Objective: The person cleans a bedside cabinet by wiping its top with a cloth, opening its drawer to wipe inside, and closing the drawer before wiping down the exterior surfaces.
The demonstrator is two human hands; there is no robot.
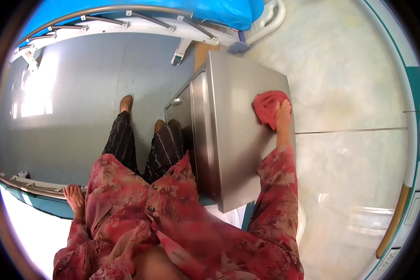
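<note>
Head view: right hand (283,116) holds crumpled red cloth (266,107) on silver metal cabinet (238,140); left hand (74,197), grip unclear, touches curved metal rail (32,188).

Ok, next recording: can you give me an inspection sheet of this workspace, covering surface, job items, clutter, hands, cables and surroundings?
Surface: metal cabinet top, smooth and grey, with soft reflections.
Job items: red cloth, bunched on the cabinet top near its right edge.
Clutter: nothing seen.
Hands: right hand on the cloth, exact grip unclear; left hand at the rail on the lower left, seemingly resting on it.
Cables: nothing seen that is clearly a cable.
Surroundings: blue-covered bed at the top of the view; grey floor to the left; pale marbled surface to the right; socket at the lower right.
</note>
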